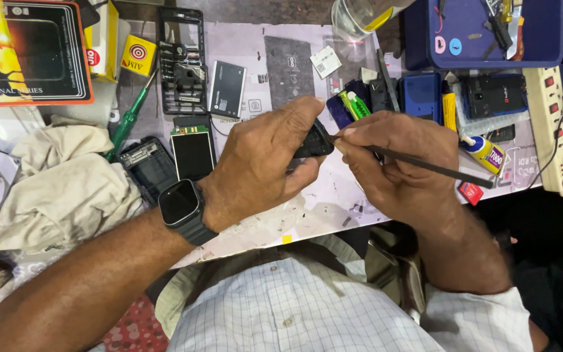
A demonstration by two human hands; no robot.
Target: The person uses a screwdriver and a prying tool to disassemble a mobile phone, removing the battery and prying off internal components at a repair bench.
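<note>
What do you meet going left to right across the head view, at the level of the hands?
Crumpled cloth → wristwatch → left hand → small black part → right hand → thin black tool → glue tube → power strip.

Black watch; green screwdriver at ten o'clock; cream cloth; blue tray at one o'clock; white-blue checked shirt.
</note>
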